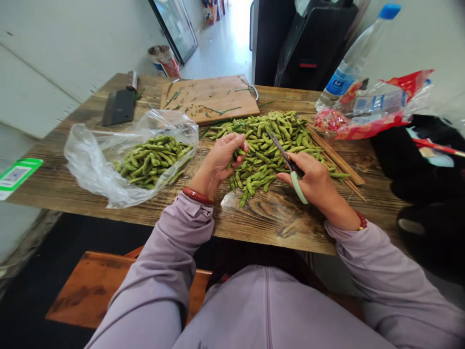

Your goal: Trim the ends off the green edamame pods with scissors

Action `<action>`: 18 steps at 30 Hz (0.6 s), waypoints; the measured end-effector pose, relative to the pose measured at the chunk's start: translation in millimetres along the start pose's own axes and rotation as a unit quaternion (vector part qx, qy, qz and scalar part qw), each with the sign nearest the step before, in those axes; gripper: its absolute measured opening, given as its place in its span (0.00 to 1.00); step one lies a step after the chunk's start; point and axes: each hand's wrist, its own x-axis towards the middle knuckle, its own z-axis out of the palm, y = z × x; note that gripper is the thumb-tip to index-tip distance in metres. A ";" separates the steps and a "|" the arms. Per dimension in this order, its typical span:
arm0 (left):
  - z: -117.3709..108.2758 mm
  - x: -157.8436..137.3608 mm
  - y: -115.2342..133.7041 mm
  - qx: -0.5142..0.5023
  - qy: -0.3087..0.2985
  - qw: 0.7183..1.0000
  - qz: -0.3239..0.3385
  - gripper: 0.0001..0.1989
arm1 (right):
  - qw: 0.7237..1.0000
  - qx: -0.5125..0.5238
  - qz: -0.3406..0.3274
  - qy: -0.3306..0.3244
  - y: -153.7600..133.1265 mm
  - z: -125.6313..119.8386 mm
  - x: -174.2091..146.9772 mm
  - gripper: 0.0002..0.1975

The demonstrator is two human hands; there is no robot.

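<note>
While at least one green pod (238, 153) is pinched between the fingertips of the left hand (218, 157), scissors (298, 188) are gripped in the right hand (315, 178), blades (278, 144) angled over the heap of pods (279, 127) beyond both hands. Blade opening: cannot be told. A plastic bag (85, 160) holding pods is noted left of the left hand. Judged risks: fingertips could be nicked if cuts are made too close; loose pods could be scattered by a brushing wrist.

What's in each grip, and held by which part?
Right grip: scissors, by the pale green handles. Left grip: edamame pods, pinched at the fingers; which part of them is covered, can't tell.
</note>
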 end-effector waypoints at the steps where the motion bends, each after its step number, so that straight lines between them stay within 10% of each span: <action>1: -1.0 1.0 -1.8 0.027 0.004 1.000 0.003 0.12 | 1.000 -0.001 -0.001 0.001 0.7 0.2 0.0 0.21; 5: -7.2 8.6 -11.3 0.240 0.038 0.966 0.091 0.04 | 1.000 -0.005 0.001 0.000 1.2 1.1 -0.8 0.20; 8: -13.1 14.2 -17.0 0.460 0.049 0.871 0.164 0.06 | 1.000 -0.003 0.008 -0.007 -0.7 1.3 -1.0 0.20; 12: -15.8 12.7 -17.8 0.648 -0.003 0.749 0.137 0.09 | 1.000 -0.002 0.017 -0.011 -3.1 0.7 -0.6 0.20; 18: -8.4 2.7 -11.9 0.753 -0.029 0.651 0.093 0.14 | 1.000 0.005 0.017 -0.020 -4.4 0.1 -0.5 0.19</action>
